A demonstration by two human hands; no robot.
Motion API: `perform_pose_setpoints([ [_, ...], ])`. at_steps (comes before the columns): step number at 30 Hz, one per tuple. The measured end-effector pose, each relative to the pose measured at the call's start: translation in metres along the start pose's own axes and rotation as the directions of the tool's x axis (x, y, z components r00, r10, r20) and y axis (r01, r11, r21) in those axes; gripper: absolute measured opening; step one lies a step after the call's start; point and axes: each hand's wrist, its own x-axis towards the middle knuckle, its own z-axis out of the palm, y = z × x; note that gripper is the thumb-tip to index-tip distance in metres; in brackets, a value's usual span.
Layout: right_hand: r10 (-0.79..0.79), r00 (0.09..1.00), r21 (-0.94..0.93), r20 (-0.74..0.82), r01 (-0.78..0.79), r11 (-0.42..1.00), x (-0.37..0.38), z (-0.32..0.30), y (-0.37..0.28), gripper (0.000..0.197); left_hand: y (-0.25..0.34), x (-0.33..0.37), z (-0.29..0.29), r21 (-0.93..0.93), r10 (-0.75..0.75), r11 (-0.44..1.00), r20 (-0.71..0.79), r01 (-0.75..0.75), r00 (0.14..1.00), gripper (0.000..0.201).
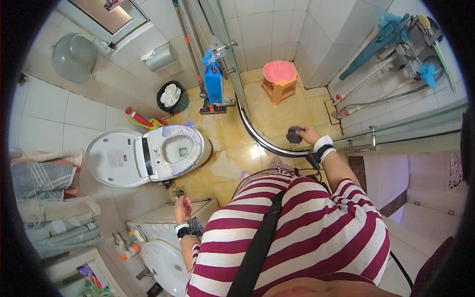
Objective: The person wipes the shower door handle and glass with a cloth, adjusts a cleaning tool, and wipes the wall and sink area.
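Observation:
My right hand (309,134) reaches out over the wet yellow floor beside the curved shower rail. Its fingers close round a small dark grey lump (294,134), perhaps a cloth or sponge; its kind is unclear. My left hand (183,210) hangs near the washbasin cabinet, fingers loosely bent, with nothing visible in them. Both wrists wear white bands, and a dark bundle (197,227) sits by the left one. Left of centre is a white toilet (118,157), lid raised, with a pale purple padded cover (179,131) on its seat.
A pink-topped orange stool (279,79) stands inside the glass shower enclosure. Beyond the toilet are a black waste bin (169,96), a blue bag (213,81) and long-handled mops (190,54). A washbasin (166,267) lies at lower left; towels (47,180) hang at the left wall.

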Motion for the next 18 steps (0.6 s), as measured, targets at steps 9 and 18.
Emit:
perform_pose_setpoints([
  [9,-0.349,0.827,0.470,-0.441,0.544,0.695,0.039,0.047,-0.240,0.022,0.095,-0.013,0.091,0.173,0.338,0.910,0.215,-0.377,0.916,0.025],
  [18,-0.360,0.891,0.680,-0.277,0.446,0.582,0.118,0.094,-0.306,0.029,0.101,-0.024,0.097,0.253,0.291,0.895,0.290,-0.367,0.912,0.027],
])
